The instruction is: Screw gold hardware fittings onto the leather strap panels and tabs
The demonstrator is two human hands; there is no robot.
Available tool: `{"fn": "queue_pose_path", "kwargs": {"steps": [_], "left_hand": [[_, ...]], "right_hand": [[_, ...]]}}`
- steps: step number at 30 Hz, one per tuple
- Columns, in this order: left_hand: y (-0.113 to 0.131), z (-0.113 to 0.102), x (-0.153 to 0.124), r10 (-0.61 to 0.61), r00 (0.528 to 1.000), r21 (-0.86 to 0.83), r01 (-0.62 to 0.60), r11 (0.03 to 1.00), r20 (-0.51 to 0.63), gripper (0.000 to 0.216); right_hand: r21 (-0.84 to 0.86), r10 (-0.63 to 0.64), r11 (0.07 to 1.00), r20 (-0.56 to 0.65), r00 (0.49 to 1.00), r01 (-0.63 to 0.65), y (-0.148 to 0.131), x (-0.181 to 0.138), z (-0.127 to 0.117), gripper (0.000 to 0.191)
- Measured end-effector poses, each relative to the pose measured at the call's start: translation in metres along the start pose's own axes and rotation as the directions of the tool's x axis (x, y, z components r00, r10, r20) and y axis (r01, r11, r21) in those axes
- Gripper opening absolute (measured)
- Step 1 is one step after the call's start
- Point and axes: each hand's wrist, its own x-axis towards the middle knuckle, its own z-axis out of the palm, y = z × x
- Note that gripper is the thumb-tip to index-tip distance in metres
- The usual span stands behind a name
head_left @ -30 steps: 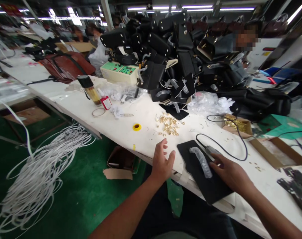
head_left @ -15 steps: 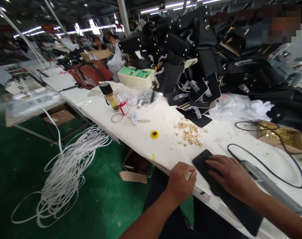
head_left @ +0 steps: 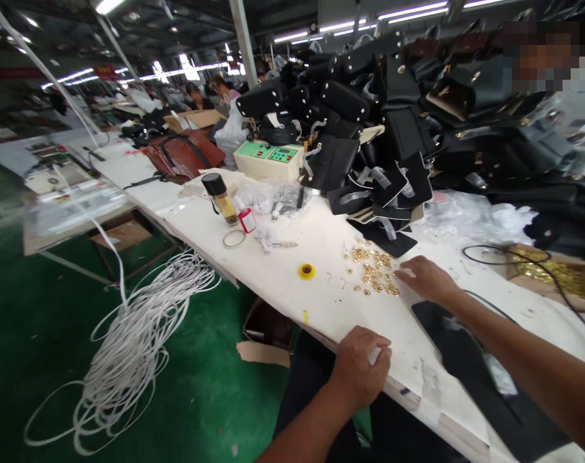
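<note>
My right hand (head_left: 425, 278) reaches over the white tabletop with its fingers stretched out. Its fingertips are at the right edge of a small pile of gold-coloured metal fittings (head_left: 380, 270). By the table's front edge, my left hand (head_left: 362, 363) is curled, thumb close to the forefinger. Something pale shows in the gap there, too unclear to name. A long black leather-like panel (head_left: 441, 337) lies under my right forearm, and a clear plastic-wrapped part (head_left: 501, 374) rests on it. The forearm hides some of the panel.
A yellow tape roll (head_left: 306, 271), red-and-white bottle (head_left: 246, 220) and drink flask (head_left: 219, 198) stand to the left. Black bags (head_left: 331, 154) are heaped behind, beside a control box (head_left: 268, 161). A carton of gold fittings (head_left: 553, 270) is at right. White cord (head_left: 142, 347) lies coiled on the floor.
My right hand has left the black panel and moved forward to the gold fittings. The panel has shifted right, and the grey tool is now out of sight. My left hand stays curled.
</note>
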Motion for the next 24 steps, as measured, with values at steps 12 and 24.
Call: {"fn": "queue_pose_path", "kwargs": {"steps": [12,24], "left_hand": [[-0.006,0.014,0.0,-0.019,0.999,0.047,0.02,0.999,-0.03,0.017],[-0.007,0.012,-0.002,-0.025,0.999,0.028,0.026,0.999,-0.025,0.013]], "right_hand": [[0.249,-0.368,0.887,-0.127,0.921,0.389,-0.114,0.008,-0.011,0.03],[0.301,-0.406,0.878,0.058,0.912,0.372,-0.27,0.127,0.05,0.019]]}}
